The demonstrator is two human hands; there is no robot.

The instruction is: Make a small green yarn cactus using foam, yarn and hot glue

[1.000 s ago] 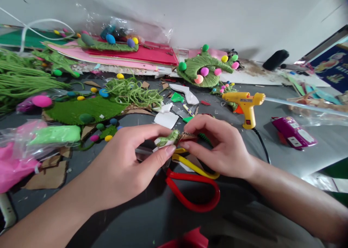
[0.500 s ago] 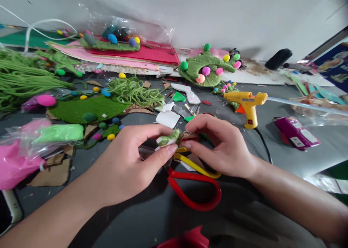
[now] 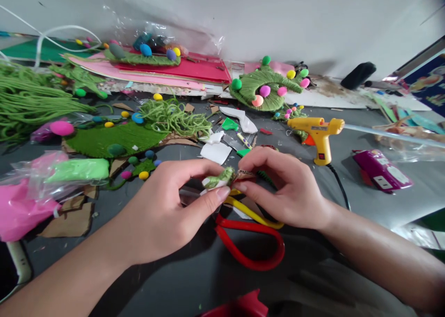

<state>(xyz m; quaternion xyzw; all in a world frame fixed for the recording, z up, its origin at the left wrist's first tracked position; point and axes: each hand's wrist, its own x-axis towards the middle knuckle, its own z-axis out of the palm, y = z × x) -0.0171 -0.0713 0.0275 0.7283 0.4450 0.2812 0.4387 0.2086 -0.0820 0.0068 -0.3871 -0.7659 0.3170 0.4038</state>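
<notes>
Between thumb and fingers, my left hand (image 3: 174, 206) pinches a small white piece wrapped in green yarn (image 3: 217, 180). My right hand (image 3: 283, 189) is closed on a small bit of brown cardboard (image 3: 245, 173), its corrugated edge showing, right against the yarn-wrapped piece. I cannot tell whether the two pieces are joined. Beneath my hands lie scissors with red handles (image 3: 250, 263) and another tool with yellow handles (image 3: 259, 214); their blades are mostly hidden. White scraps (image 3: 215, 153) lie just beyond my fingers.
A yellow hot glue gun (image 3: 318, 136) with its cord stands at the right, near a purple package (image 3: 382, 171). Green yarn (image 3: 34, 97) heaps at the left. Yarn-wrapped shapes with coloured balls (image 3: 271, 87) rest toward the wall. Cardboard scraps (image 3: 69, 222) and a pink bag (image 3: 24, 210) lie left.
Both hands keep their grips almost unchanged. The whole view has shifted very slightly, with things appearing a little farther right.
</notes>
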